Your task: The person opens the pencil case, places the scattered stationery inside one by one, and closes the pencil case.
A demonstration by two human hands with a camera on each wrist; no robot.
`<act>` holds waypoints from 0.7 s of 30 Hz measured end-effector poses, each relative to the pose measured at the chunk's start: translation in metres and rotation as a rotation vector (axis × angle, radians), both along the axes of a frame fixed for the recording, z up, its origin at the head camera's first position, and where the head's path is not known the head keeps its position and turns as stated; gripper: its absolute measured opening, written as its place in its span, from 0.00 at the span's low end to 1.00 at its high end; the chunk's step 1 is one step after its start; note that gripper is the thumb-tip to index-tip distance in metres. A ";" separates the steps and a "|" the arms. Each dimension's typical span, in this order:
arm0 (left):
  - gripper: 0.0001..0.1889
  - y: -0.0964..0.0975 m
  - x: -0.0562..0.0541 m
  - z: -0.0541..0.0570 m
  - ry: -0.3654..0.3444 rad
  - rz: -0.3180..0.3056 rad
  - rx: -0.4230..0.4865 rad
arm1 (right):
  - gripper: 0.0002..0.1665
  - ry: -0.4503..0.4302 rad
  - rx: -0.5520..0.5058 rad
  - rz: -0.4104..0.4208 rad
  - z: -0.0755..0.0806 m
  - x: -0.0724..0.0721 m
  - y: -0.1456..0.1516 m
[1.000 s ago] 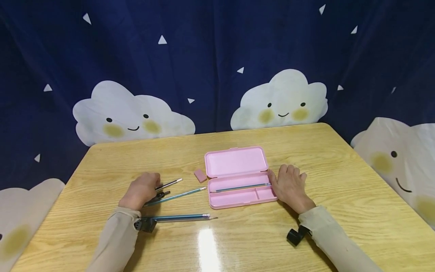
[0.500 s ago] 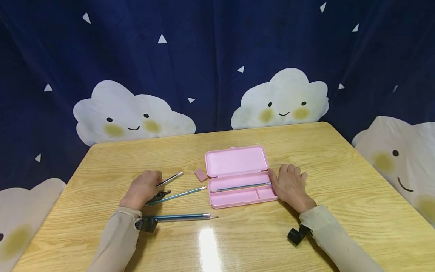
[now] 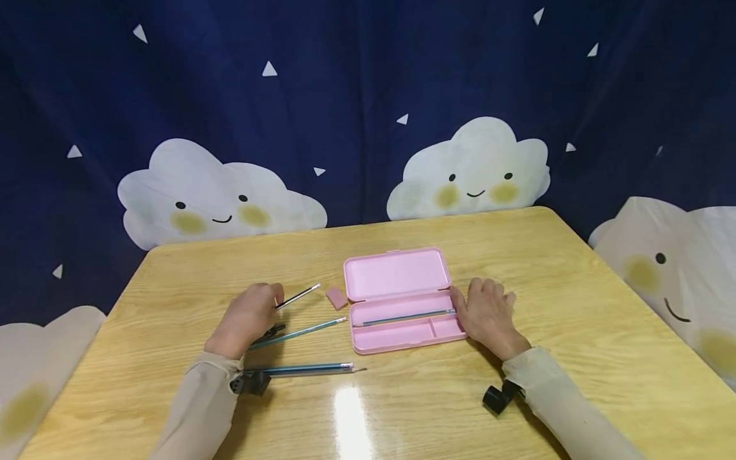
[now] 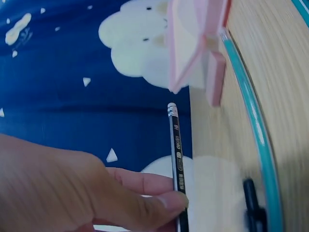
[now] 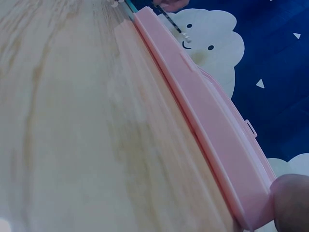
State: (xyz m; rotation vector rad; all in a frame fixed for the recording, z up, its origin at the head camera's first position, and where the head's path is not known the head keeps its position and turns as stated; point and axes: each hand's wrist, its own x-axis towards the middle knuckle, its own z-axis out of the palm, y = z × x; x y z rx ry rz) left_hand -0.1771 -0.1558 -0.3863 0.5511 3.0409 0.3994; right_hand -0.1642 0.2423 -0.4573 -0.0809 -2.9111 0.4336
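My left hand (image 3: 247, 319) pinches a black-and-silver pencil (image 4: 176, 145) between thumb and fingers. Its white eraser end points toward the pink pencil case (image 3: 382, 345), raised above the table in the left wrist view. The case lies with its lid up, and a blue pencil (image 3: 402, 318) sits in its long rear compartment. At the case's right end rests my right hand (image 3: 489, 319), fingers spread on the table and thumb against the rim. A teal pencil (image 4: 253, 111) and a small black tool (image 4: 254, 208), partly hidden by the left hand in the head view, lie below it.
A pink eraser (image 3: 336, 298) lies left of the case. Two more pencils (image 3: 310, 368) lie side by side nearer the front, partly behind the left wrist's camera (image 3: 251, 384). Behind the wooden table (image 3: 437, 409) hangs a dark blue curtain (image 3: 356, 76) with clouds.
My left hand has lifted the black-and-silver pencil and carried it a little right and away from me, toward the eraser. The right hand stays at the case's end.
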 end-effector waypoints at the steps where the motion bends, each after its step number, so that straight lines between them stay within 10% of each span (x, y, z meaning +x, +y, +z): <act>1: 0.11 0.003 0.001 0.001 0.016 -0.012 0.000 | 0.28 0.000 0.000 0.001 0.000 0.000 0.000; 21: 0.09 0.041 -0.001 0.003 0.102 -0.143 -0.028 | 0.28 -0.020 0.007 -0.015 0.001 0.000 -0.001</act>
